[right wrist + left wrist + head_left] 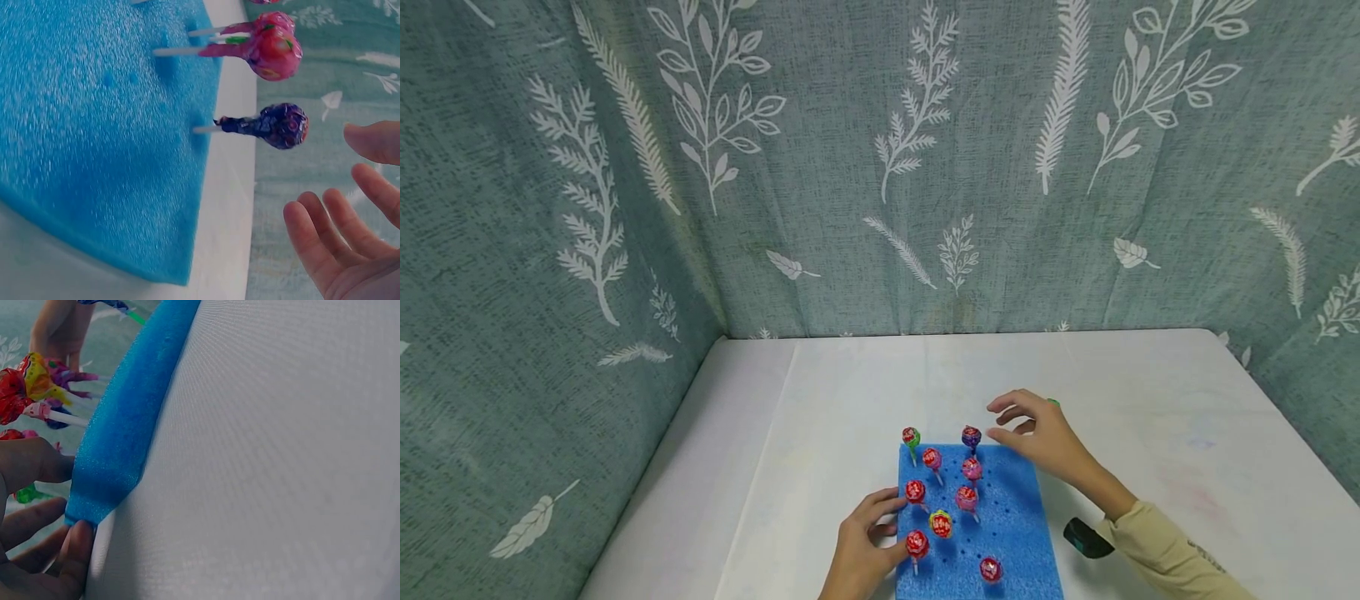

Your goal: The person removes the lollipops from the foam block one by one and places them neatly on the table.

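A blue foam block (pixel 1018 508) lies on the table with several wrapped lollipops standing in it by their sticks. My left hand (pixel 867 542) rests against the block's left edge, its fingertips touching the foam in the left wrist view. Beside that hand are two red lollipops (pixel 917 544). Off the block's far right corner my right hand (pixel 1037 433) hovers with fingers and thumb apart, holding nothing. Nearest to it stands a dark purple lollipop (pixel 284 126), apart from the fingers. Pink lollipops (pixel 275 53) stand beyond the purple one in the right wrist view.
Small holes dot the foam's top. A dark, rounded object (pixel 1087 538) lies by the right sleeve. The white table (pixel 820 400) reaches back to a green leaf-patterned curtain (pixel 850 167), which also hangs along the left side.
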Action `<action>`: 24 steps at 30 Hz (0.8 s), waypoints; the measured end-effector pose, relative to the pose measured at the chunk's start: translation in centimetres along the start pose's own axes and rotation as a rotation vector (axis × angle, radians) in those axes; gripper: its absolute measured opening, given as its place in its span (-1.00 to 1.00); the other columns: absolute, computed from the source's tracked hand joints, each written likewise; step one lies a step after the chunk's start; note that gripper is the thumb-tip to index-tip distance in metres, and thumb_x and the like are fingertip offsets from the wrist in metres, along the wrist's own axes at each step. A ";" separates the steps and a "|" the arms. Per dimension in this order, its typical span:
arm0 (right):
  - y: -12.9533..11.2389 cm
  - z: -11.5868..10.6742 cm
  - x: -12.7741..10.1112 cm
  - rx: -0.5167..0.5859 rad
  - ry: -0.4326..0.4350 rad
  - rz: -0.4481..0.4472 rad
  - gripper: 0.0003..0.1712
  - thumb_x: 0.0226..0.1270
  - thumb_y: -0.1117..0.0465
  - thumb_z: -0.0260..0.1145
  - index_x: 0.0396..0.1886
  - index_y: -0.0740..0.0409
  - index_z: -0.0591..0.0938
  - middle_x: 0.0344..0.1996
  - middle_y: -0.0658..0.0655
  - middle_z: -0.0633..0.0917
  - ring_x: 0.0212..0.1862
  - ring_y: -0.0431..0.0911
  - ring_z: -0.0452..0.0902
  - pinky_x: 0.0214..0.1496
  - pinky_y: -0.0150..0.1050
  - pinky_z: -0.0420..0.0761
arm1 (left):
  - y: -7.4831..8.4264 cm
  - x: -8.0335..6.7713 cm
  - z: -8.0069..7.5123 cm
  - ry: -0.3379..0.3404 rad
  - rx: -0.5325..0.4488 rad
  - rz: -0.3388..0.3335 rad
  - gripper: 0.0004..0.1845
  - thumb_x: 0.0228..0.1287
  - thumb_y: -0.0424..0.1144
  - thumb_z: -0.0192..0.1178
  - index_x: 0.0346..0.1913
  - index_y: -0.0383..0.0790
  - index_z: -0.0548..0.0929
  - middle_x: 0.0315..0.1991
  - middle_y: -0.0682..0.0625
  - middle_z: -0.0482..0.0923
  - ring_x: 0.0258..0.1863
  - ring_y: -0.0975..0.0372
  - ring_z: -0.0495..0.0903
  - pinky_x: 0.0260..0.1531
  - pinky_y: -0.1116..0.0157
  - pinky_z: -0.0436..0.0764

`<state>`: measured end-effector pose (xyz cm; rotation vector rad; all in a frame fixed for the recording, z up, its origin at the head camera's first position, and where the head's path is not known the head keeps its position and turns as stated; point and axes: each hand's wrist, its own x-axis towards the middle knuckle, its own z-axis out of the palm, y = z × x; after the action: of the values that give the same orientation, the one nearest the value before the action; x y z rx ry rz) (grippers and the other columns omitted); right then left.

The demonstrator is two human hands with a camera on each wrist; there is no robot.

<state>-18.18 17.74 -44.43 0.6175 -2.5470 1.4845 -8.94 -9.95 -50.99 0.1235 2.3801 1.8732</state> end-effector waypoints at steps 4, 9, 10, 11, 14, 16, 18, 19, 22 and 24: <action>-0.3 0.4 0.0 0.003 0.000 0.011 -0.67 0.12 0.24 0.43 -0.10 0.20 0.60 -0.14 0.24 0.63 -0.17 0.04 0.61 -0.22 -0.32 0.62 | 0.1 0.0 0.0 -0.001 0.018 -0.014 -0.49 -0.09 -0.36 0.47 0.03 -0.25 0.62 0.18 -0.11 0.42 0.06 0.05 0.50 -0.08 0.37 0.58; -0.5 1.1 -0.1 0.005 0.008 0.013 -0.67 0.11 0.25 0.44 -0.11 0.16 0.61 -0.16 0.21 0.64 -0.18 0.03 0.61 -0.22 -0.30 0.63 | 0.1 0.1 0.0 -0.002 0.038 -0.051 -0.49 -0.08 -0.34 0.47 0.04 -0.22 0.63 0.18 -0.09 0.42 0.06 0.05 0.49 -0.08 0.37 0.58; -0.4 1.2 -0.1 0.007 0.011 0.011 -0.68 0.10 0.25 0.44 -0.12 0.16 0.61 -0.16 0.21 0.64 -0.18 0.03 0.62 -0.22 -0.30 0.63 | 0.1 0.1 -0.1 -0.001 0.040 -0.054 -0.49 -0.08 -0.34 0.47 0.04 -0.21 0.63 0.18 -0.09 0.42 0.06 0.05 0.49 -0.08 0.37 0.58; -0.4 1.4 -0.1 0.008 0.014 0.010 -0.68 0.10 0.25 0.44 -0.13 0.15 0.61 -0.17 0.20 0.64 -0.18 0.02 0.62 -0.22 -0.30 0.64 | 0.1 0.1 -0.1 0.000 0.041 -0.057 -0.49 -0.08 -0.34 0.47 0.04 -0.21 0.63 0.18 -0.08 0.42 0.06 0.05 0.49 -0.08 0.37 0.59; -0.2 1.9 -0.1 0.024 0.021 0.000 -0.69 0.10 0.26 0.45 -0.14 0.14 0.62 -0.19 0.20 0.65 -0.19 0.02 0.62 -0.22 -0.30 0.64 | 0.1 0.0 -0.1 0.002 0.043 -0.057 -0.49 -0.08 -0.34 0.47 0.04 -0.21 0.63 0.18 -0.09 0.42 0.06 0.04 0.49 -0.09 0.36 0.59; 0.0 2.2 -0.2 0.047 0.021 -0.009 -0.70 0.10 0.27 0.44 -0.14 0.16 0.62 -0.20 0.20 0.65 -0.19 0.02 0.61 -0.22 -0.29 0.64 | 0.1 0.0 -0.1 0.003 0.043 -0.055 -0.49 -0.08 -0.34 0.47 0.04 -0.21 0.63 0.18 -0.09 0.42 0.07 0.04 0.49 -0.08 0.36 0.59; 0.1 2.6 -0.2 0.067 0.021 -0.016 -0.70 0.10 0.28 0.44 -0.14 0.18 0.62 -0.21 0.16 0.65 -0.18 0.02 0.61 -0.23 -0.29 0.64 | 0.1 0.0 -0.1 0.003 0.043 -0.055 -0.49 -0.08 -0.33 0.47 0.03 -0.20 0.63 0.18 -0.09 0.42 0.07 0.04 0.49 -0.08 0.36 0.59; 0.1 2.7 -0.3 0.074 0.021 -0.020 -0.70 0.10 0.29 0.44 -0.14 0.19 0.62 -0.22 0.15 0.65 -0.18 0.02 0.60 -0.23 -0.29 0.64 | 0.1 0.0 -0.1 0.004 0.044 -0.058 -0.50 -0.08 -0.33 0.47 0.03 -0.19 0.63 0.18 -0.09 0.42 0.07 0.04 0.49 -0.08 0.36 0.59; 0.1 3.1 -0.3 0.078 0.023 -0.020 -0.69 0.08 0.30 0.45 -0.15 0.20 0.62 -0.25 0.08 0.64 -0.19 -0.02 0.60 -0.23 -0.30 0.64 | 0.3 0.0 0.0 0.007 0.050 -0.076 -0.51 -0.07 -0.31 0.47 0.03 -0.17 0.64 0.18 -0.08 0.42 0.07 0.05 0.50 -0.09 0.36 0.59; 0.1 3.4 -0.4 0.075 0.023 -0.019 -0.69 0.07 0.32 0.45 -0.16 0.20 0.62 -0.26 0.06 0.64 -0.20 -0.04 0.60 -0.23 -0.31 0.64 | 0.3 -0.1 0.0 0.010 0.056 -0.081 -0.51 -0.07 -0.31 0.47 0.03 -0.16 0.64 0.18 -0.08 0.42 0.06 0.05 0.50 -0.09 0.36 0.59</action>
<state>-17.57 14.95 -46.35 0.6293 -2.4717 1.5779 -8.87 -9.88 -50.69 0.0212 2.4062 1.7773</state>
